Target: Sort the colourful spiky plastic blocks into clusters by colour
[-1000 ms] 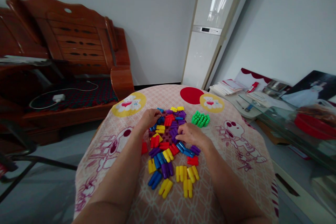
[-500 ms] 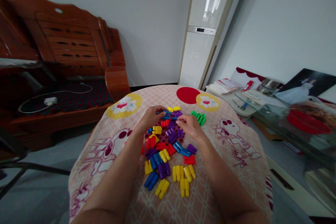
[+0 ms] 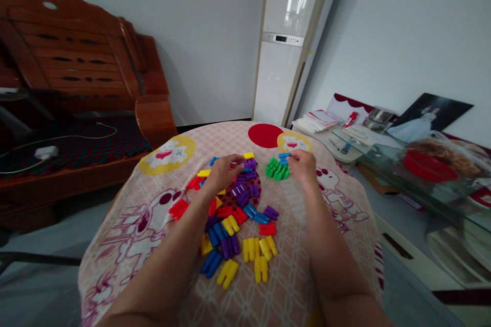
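My right hand (image 3: 304,166) is closed in a pinch on a blue plastic block (image 3: 284,157). It holds the block at the far side of a cluster of green blocks (image 3: 276,169) standing in rows. My left hand (image 3: 225,170) reaches over the far part of a loose pile, thumb and fingers apart, close to purple blocks (image 3: 250,162). Some pieces under that hand are hidden. Nearer to me lie yellow blocks (image 3: 251,249), red blocks (image 3: 267,228) and more blue blocks (image 3: 211,263), each shaped like joined short tubes.
A patterned cloth covers the round table (image 3: 153,245). To the right stands a glass-topped side table (image 3: 368,163) with papers (image 3: 316,120) and a red bowl (image 3: 430,166). A wooden bench (image 3: 80,71) is at the left, and a white cabinet-like appliance (image 3: 280,76) stands behind.
My right hand has moved right from the pile to beside the green blocks, carrying a blue block. My left hand stays over the pile. The whole view has turned slightly right.
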### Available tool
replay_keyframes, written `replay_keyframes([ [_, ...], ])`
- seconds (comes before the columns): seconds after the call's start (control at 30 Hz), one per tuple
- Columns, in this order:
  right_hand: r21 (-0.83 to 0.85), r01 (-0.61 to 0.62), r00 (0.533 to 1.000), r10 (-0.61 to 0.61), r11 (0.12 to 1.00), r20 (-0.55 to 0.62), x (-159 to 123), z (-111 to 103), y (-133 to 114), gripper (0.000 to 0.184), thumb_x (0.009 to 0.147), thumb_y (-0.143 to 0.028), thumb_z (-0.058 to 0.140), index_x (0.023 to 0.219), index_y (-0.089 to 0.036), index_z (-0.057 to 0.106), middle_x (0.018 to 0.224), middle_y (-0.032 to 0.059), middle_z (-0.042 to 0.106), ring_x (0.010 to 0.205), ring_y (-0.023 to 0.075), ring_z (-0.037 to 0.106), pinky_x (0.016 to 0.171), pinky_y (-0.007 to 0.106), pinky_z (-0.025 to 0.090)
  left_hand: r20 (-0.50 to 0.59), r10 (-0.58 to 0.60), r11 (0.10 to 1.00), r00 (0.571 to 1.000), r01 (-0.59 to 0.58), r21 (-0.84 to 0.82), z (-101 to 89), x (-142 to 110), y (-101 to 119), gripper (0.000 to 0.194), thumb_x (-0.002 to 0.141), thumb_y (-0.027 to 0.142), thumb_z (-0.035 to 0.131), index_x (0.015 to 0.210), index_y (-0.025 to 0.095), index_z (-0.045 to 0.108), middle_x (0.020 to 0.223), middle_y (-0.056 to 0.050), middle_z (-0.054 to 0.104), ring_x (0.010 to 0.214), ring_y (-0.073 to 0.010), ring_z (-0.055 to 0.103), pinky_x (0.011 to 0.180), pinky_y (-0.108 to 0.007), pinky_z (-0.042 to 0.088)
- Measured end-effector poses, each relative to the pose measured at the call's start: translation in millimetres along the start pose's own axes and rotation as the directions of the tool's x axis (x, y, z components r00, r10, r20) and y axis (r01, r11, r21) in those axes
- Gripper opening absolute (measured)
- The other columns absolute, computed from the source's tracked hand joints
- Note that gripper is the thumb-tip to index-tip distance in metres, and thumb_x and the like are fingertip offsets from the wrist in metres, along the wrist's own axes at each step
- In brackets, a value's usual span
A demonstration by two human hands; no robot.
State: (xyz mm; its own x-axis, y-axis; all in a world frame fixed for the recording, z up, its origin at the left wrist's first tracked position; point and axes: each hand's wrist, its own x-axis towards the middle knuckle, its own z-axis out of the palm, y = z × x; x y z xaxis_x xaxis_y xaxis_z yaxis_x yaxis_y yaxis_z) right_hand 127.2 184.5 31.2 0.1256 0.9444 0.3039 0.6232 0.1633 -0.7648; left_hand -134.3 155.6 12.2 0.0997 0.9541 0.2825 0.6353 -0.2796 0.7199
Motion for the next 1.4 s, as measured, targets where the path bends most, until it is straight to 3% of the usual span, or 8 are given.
replay_keyframes([
  [0.1, -0.473, -0.063, 0.981, -0.031, 0.879, -0.189, 13, -34, 30, 0.023, 0.081, -0.019, 0.054, 0.088, -0.014, 0.075, 0.09, 0.013, 0.075, 0.09, 0.0252, 0.067, 0.078, 0.032, 0.049, -0.102, -0.103, 0.987, 0.989, 0.114, 0.11, -19.1, 3, -19, 0.035, 0.08, 0.034, 0.057, 0.107, 0.016, 0.071, 0.102, -0.008, 0.076, 0.087, -0.022, 0.071, 0.082, -0.032, 0.055],
  [0.23, -0.681, -0.214, 0.97, 0.071, 0.701, -0.232, 13, -44, 61, 0.028, 0.087, -0.014, 0.05, 0.099, -0.012, 0.075, 0.098, 0.0167, 0.074, 0.092, 0.0237, 0.067, 0.079, 0.03, 0.046, -0.193, -0.188, 0.957, 0.963, 0.224, 0.183, -36.3, 3, -45, 0.034, 0.08, 0.032, 0.056, 0.105, 0.017, 0.073, 0.099, -0.008, 0.077, 0.087, -0.022, 0.071, 0.083, -0.031, 0.054],
  [0.57, -0.702, -0.138, 0.989, 0.058, 0.698, -0.137, 14, -25, 88, 0.028, 0.088, -0.018, 0.054, 0.109, -0.011, 0.071, 0.102, 0.0165, 0.073, 0.093, 0.0244, 0.067, 0.078, 0.03, 0.044, -0.297, -0.283, 0.872, 0.912, 0.374, 0.316, -48.0, -3, -86, 0.036, 0.082, 0.019, 0.05, 0.112, 0.016, 0.071, 0.108, -0.01, 0.075, 0.1, -0.0233, 0.069, 0.09, -0.032, 0.052],
  [0.8, -0.695, -0.102, 0.994, 0.054, 0.712, -0.091, 15, -21, 94, 0.027, 0.087, -0.022, 0.056, 0.109, -0.013, 0.07, 0.099, 0.015, 0.073, 0.089, 0.0236, 0.067, 0.077, 0.03, 0.044, -0.016, -0.066, 0.887, 0.998, 0.066, 0.458, -19.3, 3, -87, 0.041, 0.081, 0.018, 0.054, 0.118, 0.022, 0.07, 0.13, -0.01, 0.065, 0.123, -0.0246, 0.059, 0.106, -0.035, 0.046],
  [0.97, -0.594, -0.125, 0.959, -0.057, 0.794, -0.277, 16, -21, 87, 0.041, 0.088, -0.027, 0.053, 0.122, -0.007, 0.063, 0.101, 0.0184, 0.072, 0.091, 0.0259, 0.065, 0.08, 0.032, 0.044, -0.016, -0.096, 0.853, 0.995, 0.091, 0.514, -13.2, 4, -90, 0.039, 0.085, 0.017, 0.051, 0.117, 0.024, 0.072, 0.136, -0.008, 0.061, 0.127, -0.0247, 0.056, 0.109, -0.036, 0.043],
  [1.13, -0.475, 0.065, 0.902, -0.256, 0.877, -0.349, 17, -8, 61, 0.034, 0.087, -0.023, 0.045, 0.108, -0.01, 0.068, 0.093, 0.0154, 0.071, 0.084, 0.0244, 0.064, 0.079, 0.033, 0.045, -0.148, -0.116, 0.875, 0.982, 0.171, 0.453, -19.1, 2, -90, 0.04, 0.085, 0.016, 0.051, 0.12, 0.021, 0.07, 0.136, -0.009, 0.062, 0.123, -0.0252, 0.059, 0.106, -0.035, 0.045],
  [1.3, -0.361, 0.383, 0.861, -0.47, 0.85, -0.195, 1, 28, 21, 0.028, 0.09, -0.021, 0.043, 0.1, -0.017, 0.069, 0.092, 0.0106, 0.072, 0.084, 0.0212, 0.064, 0.078, 0.029, 0.047, -0.248, -0.169, 0.89, 0.954, 0.256, 0.378, -23.4, 0, -86, 0.039, 0.083, 0.02, 0.055, 0.12, 0.021, 0.067, 0.123, -0.009, 0.069, 0.109, -0.0257, 0.066, 0.097, -0.035, 0.049],
  [1.4, -0.302, 0.503, 0.834, -0.547, 0.809, -0.076, -14, 48, 2, 0.027, 0.092, -0.02, 0.043, 0.098, -0.019, 0.069, 0.092, 0.0094, 0.073, 0.084, 0.0199, 0.065, 0.078, 0.028, 0.047, -0.367, -0.258, 0.874, 0.894, 0.378, 0.304, -28.3, -2, -86, 0.035, 0.083, 0.029, 0.057, 0.116, 0.02, 0.066, 0.111, -0.009, 0.073, 0.095, -0.0241, 0.069, 0.086, -0.033, 0.051],
])
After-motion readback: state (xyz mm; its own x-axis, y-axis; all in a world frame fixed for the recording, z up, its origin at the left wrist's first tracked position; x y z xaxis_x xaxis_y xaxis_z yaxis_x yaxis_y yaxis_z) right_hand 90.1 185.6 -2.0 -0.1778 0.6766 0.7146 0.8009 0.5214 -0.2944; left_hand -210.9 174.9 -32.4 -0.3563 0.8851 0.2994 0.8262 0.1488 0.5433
